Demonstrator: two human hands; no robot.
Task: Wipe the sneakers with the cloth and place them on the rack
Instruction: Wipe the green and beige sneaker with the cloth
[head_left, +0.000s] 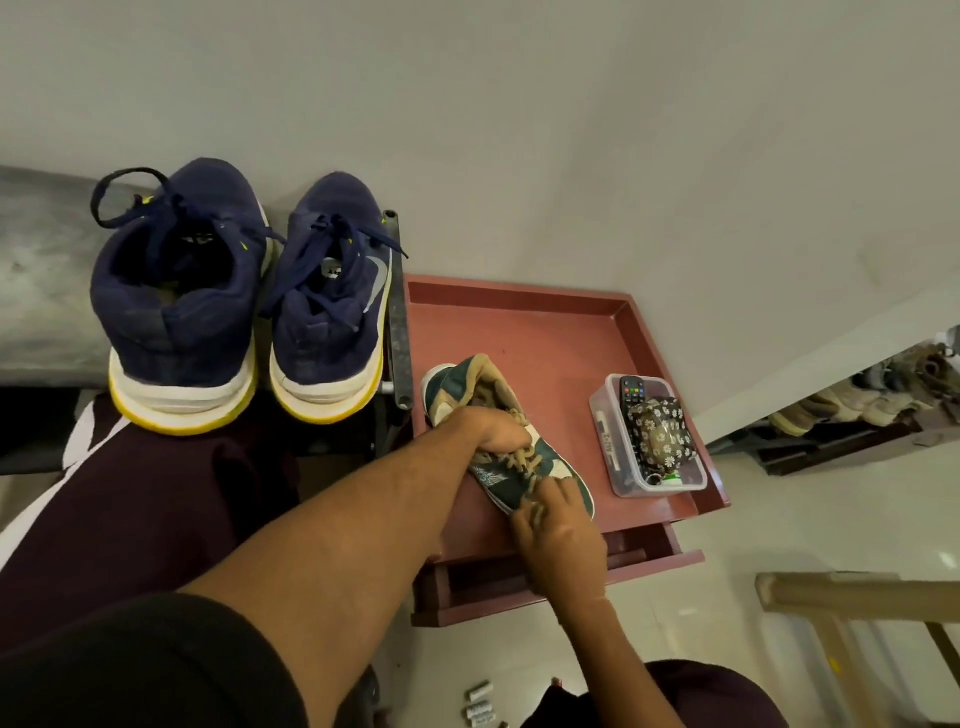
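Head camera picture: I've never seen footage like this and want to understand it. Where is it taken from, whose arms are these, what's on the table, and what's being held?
No machine here: a person wears one camera on the head, looking down at their own bare arms. The left hand grips a teal sneaker at its laces; the right hand holds its toe end. This happens over a pink table, which also bears a plastic box with a remote. Two blue sneakers stand on a grey shelf. No cloth shows.
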